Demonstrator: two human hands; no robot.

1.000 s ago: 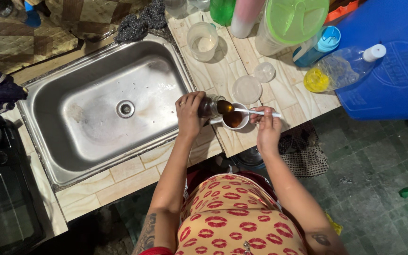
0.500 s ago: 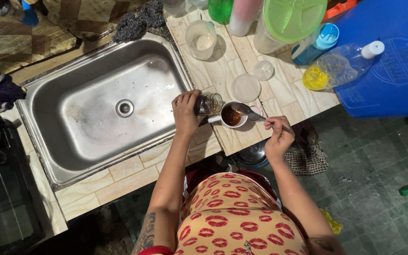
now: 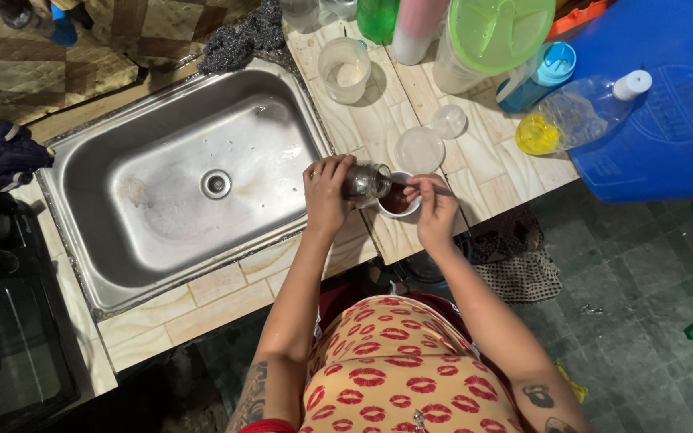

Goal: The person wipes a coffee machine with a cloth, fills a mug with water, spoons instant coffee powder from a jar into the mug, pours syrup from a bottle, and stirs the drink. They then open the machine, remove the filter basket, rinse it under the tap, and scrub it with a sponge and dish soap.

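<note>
Left hand (image 3: 324, 195) grip closed on tilted jar (image 3: 365, 181) over cup (image 3: 399, 202); right hand (image 3: 436, 210) pinches spoon (image 3: 431, 186)

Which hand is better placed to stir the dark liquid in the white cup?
Probably the right hand: it already holds the spoon at the white cup. The left hand is busy with its grip on the tipped glass jar beside the cup.

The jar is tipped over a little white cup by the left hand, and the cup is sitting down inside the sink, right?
Not quite. The left hand does tip the jar over the little white cup, but the cup is not inside the sink. It stands on the tiled counter just to the right of the sink, as the head view shows.
</note>
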